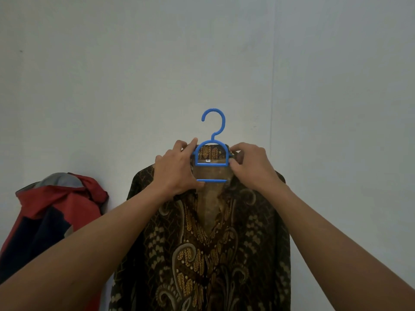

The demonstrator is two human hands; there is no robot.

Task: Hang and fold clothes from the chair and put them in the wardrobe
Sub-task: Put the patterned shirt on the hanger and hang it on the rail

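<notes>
While both bare forearms reach up and forward, the left hand (177,169) and the right hand (251,164) hold up a dark brown batik shirt (202,254), patterned with gold and tan swirls, on a bright blue plastic hanger (211,164) in front of a plain pale wall (112,75). The hanger's hook stands upright above the hands, opens to the left and touches nothing. The shirt's shoulders lie over the hanger's arms. Its front falls open at the neck, showing the paler inner side and a small white label at the collar, and its lower part runs past the bottom edge of the view.

The left hand's fingers (193,142) curl round the hanger's left shoulder and the collar there, with one digit lying along the top of the blue arch. The right hand's fingers (234,163) are bent and pinch the collar edge against the hanger's right shoulder.

Low on the left, a red and navy jacket (56,212) with a grey-lined hood sits against the wall, a strip of wall between it and the shirt. What carries it is hidden.
</notes>
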